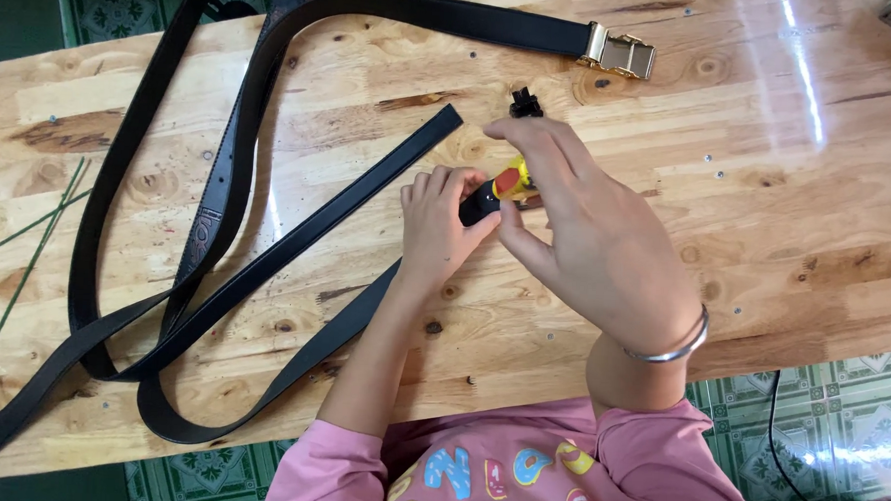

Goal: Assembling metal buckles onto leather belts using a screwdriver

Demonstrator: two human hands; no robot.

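I see the left hand (435, 220) curled shut around the black end of a small tool (498, 191), its grip clamped on that dark handle. The right hand (587, 232) comes in from above, thumb and fingertips pinched on the tool's yellow and orange part, so both grips are closed on the same piece. The tool sits just above the middle of the surface (787, 225), and its long axis runs from lower left to upper right, black end toward the left hand, yellow end pointing up and to the right. Just beyond the right fingertips a small black part (524, 104) sticks up; I cannot tell whether it belongs to the tool or stands alone.

Under the left wrist passes a black strap (296, 244), a flat cut length running diagonally from lower left up to its square end near the hands. To the left lie the long black belts (119, 166), looped and overlapping, one curving along the far edge to a gold buckle (619, 53). Thin green stems (36, 233) lie at the left edge.

The surface is pale jointed wood with knots and a glossy sheen. A silver bangle (677, 346) rings the right wrist, and pink sleeves (648, 440) show below. The floor (848, 428) has green patterned tiles, with a dark cable (778, 435) trailing across.
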